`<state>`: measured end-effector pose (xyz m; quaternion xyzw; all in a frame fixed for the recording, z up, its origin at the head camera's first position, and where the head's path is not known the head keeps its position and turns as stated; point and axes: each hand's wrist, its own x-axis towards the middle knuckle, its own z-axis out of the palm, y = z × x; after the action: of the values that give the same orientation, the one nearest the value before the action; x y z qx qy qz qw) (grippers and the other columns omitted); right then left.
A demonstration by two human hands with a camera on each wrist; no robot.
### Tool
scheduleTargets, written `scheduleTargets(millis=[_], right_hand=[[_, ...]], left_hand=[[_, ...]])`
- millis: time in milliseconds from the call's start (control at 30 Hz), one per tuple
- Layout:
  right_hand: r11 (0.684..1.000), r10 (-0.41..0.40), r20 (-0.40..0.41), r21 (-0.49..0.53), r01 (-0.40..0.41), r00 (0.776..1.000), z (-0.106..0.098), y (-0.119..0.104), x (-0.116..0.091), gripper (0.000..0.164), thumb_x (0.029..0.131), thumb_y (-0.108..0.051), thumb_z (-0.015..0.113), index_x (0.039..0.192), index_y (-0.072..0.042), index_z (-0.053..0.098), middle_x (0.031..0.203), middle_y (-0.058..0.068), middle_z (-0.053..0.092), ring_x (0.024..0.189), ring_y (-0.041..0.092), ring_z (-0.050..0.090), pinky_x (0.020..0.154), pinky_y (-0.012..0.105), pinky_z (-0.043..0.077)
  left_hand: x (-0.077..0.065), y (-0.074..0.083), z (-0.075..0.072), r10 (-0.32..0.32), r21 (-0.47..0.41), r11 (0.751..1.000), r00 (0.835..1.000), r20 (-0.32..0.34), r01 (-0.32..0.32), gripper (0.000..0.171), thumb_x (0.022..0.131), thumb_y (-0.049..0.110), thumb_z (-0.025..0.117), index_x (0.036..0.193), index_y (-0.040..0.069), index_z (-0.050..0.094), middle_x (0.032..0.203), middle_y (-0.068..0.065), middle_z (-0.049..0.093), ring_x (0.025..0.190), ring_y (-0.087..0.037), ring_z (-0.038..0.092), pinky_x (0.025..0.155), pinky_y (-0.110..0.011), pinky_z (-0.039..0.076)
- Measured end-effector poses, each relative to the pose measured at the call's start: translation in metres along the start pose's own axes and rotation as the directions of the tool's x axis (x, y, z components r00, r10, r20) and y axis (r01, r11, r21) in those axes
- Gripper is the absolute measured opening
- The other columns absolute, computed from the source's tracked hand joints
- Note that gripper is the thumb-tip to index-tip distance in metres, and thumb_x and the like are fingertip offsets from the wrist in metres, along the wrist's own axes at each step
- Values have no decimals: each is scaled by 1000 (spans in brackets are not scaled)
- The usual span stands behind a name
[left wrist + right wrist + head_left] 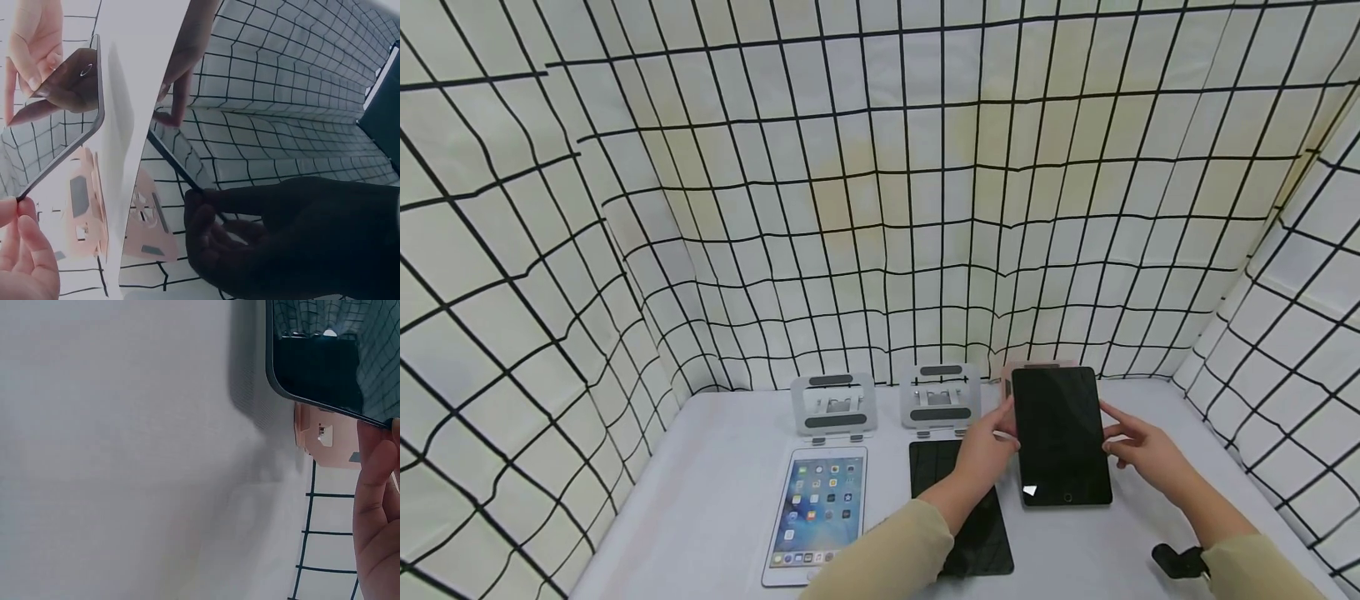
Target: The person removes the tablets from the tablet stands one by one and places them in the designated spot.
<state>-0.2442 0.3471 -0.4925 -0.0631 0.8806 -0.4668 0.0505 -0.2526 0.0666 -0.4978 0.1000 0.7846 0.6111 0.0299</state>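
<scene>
In the head view, a black tablet (1062,437) with a dark screen is held between both hands, home button toward the person. My left hand (979,457) pinches its left edge; the thumb and fingers show at that edge in the left wrist view (28,250). On the opposite edge, my right hand (1144,450) pinches with thumb and fingers, seen close up at the right side of the right wrist view. Behind the held tablet, mostly covered by it, stands a pink tablet stand (325,434). A shadow falls on the table beneath the tablet.
A second black tablet (981,533) lies under my left forearm. Left of it is a white tablet (820,508) with its screen lit. Two grey stands (833,404) line the back. A small black object (1176,561) is by my right sleeve. Grid-patterned cloth walls (880,250) enclose the table.
</scene>
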Motion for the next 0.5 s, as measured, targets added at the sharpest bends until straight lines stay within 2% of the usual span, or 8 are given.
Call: scheduleTargets(millis=[267,500], right_hand=[[999,36,56,10,-36,998,2,4,-8,74,95,-13,65,157,-8,25,121,22,61,91,23,62,69,33,55],[995,93,96,25,-95,991,0,7,-13,76,93,-7,66,156,-1,23,116,19,64,90,23,61,68,35,55]], left_hand=[[-9,-2,7,-69,-77,995,997,-14,68,70,82,-9,68,143,25,55,88,3,63,67,-7,57,57,-23,44],[-18,-2,14,-103,-54,993,994,-18,102,72,79,-12,67,143,20,56,80,2,61,58,-7,49,52,-22,39]])
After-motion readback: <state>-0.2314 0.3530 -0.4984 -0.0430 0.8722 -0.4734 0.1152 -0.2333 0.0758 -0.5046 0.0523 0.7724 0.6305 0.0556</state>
